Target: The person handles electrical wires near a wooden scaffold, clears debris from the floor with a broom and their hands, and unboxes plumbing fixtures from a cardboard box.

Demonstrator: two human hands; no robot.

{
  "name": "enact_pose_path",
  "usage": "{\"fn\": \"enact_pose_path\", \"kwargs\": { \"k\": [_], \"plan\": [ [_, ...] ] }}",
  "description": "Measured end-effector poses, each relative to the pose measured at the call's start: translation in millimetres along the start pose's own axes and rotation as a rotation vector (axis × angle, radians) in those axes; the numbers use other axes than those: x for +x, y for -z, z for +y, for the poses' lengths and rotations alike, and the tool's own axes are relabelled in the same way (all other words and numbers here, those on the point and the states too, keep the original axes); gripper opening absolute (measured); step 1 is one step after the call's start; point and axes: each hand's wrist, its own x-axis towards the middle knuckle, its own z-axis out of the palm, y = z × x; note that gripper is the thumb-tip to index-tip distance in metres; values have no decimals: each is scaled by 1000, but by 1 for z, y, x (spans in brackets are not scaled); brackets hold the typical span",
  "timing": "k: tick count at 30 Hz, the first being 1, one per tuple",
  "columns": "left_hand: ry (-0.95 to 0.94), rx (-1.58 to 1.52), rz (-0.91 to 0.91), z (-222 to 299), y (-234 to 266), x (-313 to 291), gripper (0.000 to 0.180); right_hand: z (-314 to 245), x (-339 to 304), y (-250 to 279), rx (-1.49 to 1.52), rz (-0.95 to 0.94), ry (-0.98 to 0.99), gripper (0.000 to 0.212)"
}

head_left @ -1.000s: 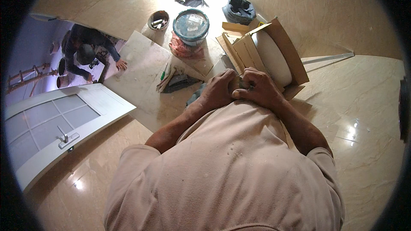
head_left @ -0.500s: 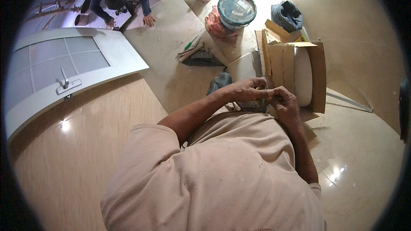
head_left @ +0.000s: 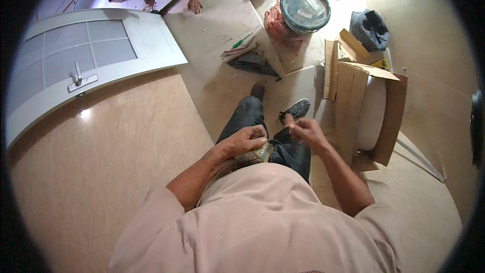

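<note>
My left hand is closed in front of my waist, its fingers curled inward; whatever they grip is hidden. Just below its fingers shows a small patch of striped teal, orange and beige material, which could be cloth or a packet. Apart from it, over my right thigh, my right hand has its fingers bent together in a pinch, slightly smeared by motion. Anything between those fingertips is too small to make out. Under both hands are my dark trousers and a dark shoe.
An open cardboard box holding a white rounded object stands at my right. Ahead are a lidded bucket, a red bag and a dark bag. A white door is at left; a co-worker's hand rests beyond.
My hands, which met in front of the box, have separated. The left has drawn back left toward my waist; the right is lower and further left. My legs now show.
</note>
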Motion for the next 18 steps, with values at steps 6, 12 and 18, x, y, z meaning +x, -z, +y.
{"fn": "enact_pose_path", "kwargs": {
  "k": [6,12,18],
  "plan": [
    [188,-241,44,-73,44,-30,17,40,209,18,-274,330,37,27],
    [362,-863,12,-165,144,23,13,41,443,-36,-362,504,112,25],
    [458,-1007,-49,-293,181,80,17,38,651,-68,-622,516,-46,41]
  ]
}}
